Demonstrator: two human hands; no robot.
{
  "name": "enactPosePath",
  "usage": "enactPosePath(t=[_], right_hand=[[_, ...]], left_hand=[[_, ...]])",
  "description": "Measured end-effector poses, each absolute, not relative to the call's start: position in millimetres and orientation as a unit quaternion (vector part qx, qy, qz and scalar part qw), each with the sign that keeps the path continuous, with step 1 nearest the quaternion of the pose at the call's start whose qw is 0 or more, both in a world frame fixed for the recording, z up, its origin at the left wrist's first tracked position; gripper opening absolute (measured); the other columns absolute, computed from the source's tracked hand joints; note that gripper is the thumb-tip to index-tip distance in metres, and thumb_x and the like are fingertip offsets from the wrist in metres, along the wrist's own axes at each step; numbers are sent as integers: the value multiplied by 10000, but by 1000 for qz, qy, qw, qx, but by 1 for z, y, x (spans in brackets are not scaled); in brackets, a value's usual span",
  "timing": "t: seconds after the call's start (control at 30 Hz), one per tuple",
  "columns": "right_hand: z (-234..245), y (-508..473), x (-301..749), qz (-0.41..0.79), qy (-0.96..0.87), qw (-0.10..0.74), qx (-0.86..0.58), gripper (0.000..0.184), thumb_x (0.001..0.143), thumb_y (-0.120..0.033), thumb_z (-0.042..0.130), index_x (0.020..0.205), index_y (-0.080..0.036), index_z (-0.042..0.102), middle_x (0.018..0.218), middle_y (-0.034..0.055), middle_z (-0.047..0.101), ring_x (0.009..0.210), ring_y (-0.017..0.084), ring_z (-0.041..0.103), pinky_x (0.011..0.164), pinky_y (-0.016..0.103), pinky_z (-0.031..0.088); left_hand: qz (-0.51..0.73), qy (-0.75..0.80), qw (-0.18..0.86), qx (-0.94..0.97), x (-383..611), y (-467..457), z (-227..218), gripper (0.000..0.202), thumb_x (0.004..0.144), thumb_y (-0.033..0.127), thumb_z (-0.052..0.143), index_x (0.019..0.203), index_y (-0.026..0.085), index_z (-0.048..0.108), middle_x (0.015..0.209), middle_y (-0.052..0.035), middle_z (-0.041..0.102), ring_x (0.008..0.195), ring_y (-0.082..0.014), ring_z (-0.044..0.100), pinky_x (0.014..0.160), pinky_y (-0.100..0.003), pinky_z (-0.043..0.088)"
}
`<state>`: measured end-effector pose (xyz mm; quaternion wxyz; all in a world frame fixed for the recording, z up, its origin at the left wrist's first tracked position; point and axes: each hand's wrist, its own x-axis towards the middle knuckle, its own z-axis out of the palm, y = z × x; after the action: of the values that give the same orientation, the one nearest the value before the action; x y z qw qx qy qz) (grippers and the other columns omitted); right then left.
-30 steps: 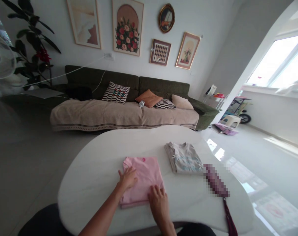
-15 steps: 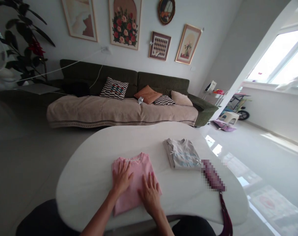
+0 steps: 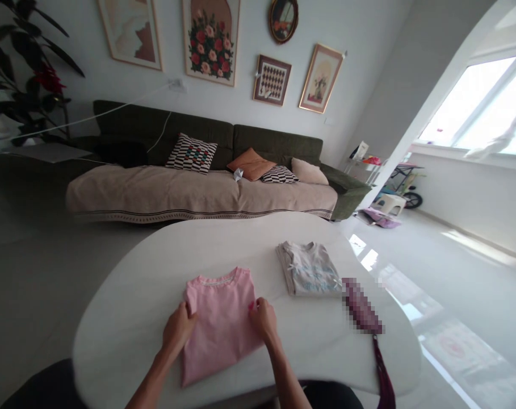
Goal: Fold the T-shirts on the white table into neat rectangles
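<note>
A folded pink shirt (image 3: 221,321) lies on the white table (image 3: 134,301), its neckline towards the sofa. My left hand (image 3: 179,328) grips the shirt's left edge, fingers curled over the cloth. On the opposite side my right hand (image 3: 263,319) pinches the right edge beside a small bright pink mark. Further right on the tabletop rests a folded grey shirt (image 3: 311,270) with pale blue lettering, touched by neither hand.
A dark red tasselled item (image 3: 362,307), its upper part pixelated, lies near the table's right edge. Behind the table stands a green sofa (image 3: 279,146) with a beige cover and several cushions. Sunlit floor (image 3: 457,341) shows at the right.
Both hands have gone from lying flat on the pink shirt to gripping its left and right sides. The whole view has shifted slightly.
</note>
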<state>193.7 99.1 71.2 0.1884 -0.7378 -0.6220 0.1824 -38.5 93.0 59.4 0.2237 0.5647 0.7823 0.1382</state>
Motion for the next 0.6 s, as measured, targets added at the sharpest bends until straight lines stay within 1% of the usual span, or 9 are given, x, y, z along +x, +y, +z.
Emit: enactPosePath(t=[0.07,0.13,0.2,0.27,0.37,0.43,0.5,0.57,0.6], right_hand=[[74,103,199,191,-628,213,-724,181,770,-176,393,677,-176,548,697,66,637,664,161,588,573,222,381],[82,107,216,190,-635,248,-707,143,733,-153,405,661,-185,525,668,32,625,633,137,566,560,203,369],[98,111,246,180,-636,287,-694,137,737,-162,391,725,-187,525,674,8,622,623,121,554,558,191,370],[118,118,287,162,-627,321,-691,164,769,-208,367,801,-180,525,701,10,623,624,120,551,556,191,373],[149,133,360,112,-595,336,-721,250,810,-309,342,879,-165,534,720,31,625,626,137,553,544,207,375],[163,146,405,76,-566,325,-754,308,820,-358,337,938,-163,544,747,46,635,652,156,569,556,222,385],[166,159,439,51,-544,306,-780,353,815,-364,359,1047,-159,529,831,74,646,736,185,594,616,249,410],[160,170,463,39,-540,287,-790,432,804,-332,399,1185,-141,465,1000,122,624,891,221,591,722,293,422],[154,175,470,36,-544,276,-791,482,796,-317,425,1239,-128,427,1099,147,587,987,237,563,785,315,414]], left_hand=[[216,742,309,555,-34,102,58,217,781,211,450,948,107,542,903,-107,643,845,-203,613,746,-267,446],[308,676,380,551,-20,112,68,265,769,256,460,991,126,524,859,-65,644,799,-183,616,713,-253,461],[375,609,434,548,5,126,89,364,761,335,481,1072,147,491,870,-46,635,786,-174,614,663,-242,474],[409,554,472,550,42,144,119,426,753,389,500,1117,171,472,909,-41,623,777,-165,610,602,-224,474],[423,506,491,568,112,183,159,410,771,373,498,1135,185,471,952,-42,612,769,-144,606,569,-199,469],[397,514,480,590,158,209,172,369,803,335,465,1141,189,470,985,-49,613,789,-140,611,589,-203,480],[369,535,465,601,197,230,169,364,823,289,433,1166,168,456,1024,-80,611,832,-159,616,637,-236,495],[351,561,445,604,225,241,154,425,810,244,449,1213,112,421,1090,-146,586,939,-213,597,741,-308,493],[343,574,432,605,235,242,145,476,793,220,470,1240,76,393,1140,-186,554,1018,-247,563,814,-350,469]])
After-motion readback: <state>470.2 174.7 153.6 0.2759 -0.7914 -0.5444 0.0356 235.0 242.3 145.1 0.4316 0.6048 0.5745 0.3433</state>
